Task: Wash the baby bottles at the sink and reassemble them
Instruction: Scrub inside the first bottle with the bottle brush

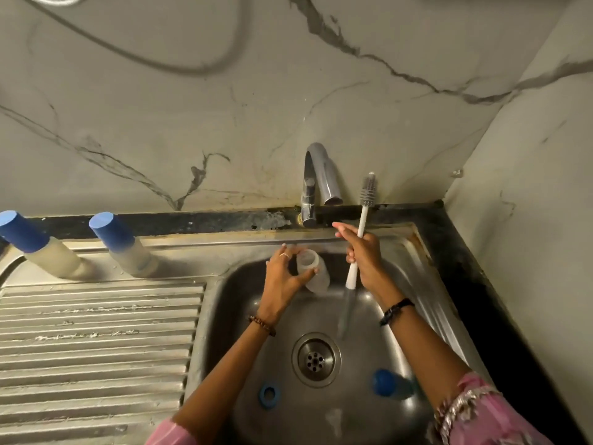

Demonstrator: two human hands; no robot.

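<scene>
Over the stainless steel sink basin (pixel 244 303), the person's left hand (pixel 282 277) grasps a clear, open plastic baby bottle body (pixel 313 271), fingers and thumb wrapped round it near its mouth, the bottle tilted with its base toward the basin. The right hand (pixel 362 255) is clenched round the white handle of a long bottle brush (pixel 361 229), whose grey bristle head points up beside the chrome curved tap (pixel 316 181). A thin stream of water (pixel 345 313) falls past the brush handle's lower end toward the round metal drain (pixel 316 359).

In the basin lie a blue plastic screw ring (pixel 268 396), left of the drain, and a blue bottle cap (pixel 385 382), right of it. On the ribbed steel draining board (pixel 96 342) stand 2 capped baby bottles with blue caps (pixel 45 247) (pixel 123 247), side by side near the back edge, well apart from the hands.
</scene>
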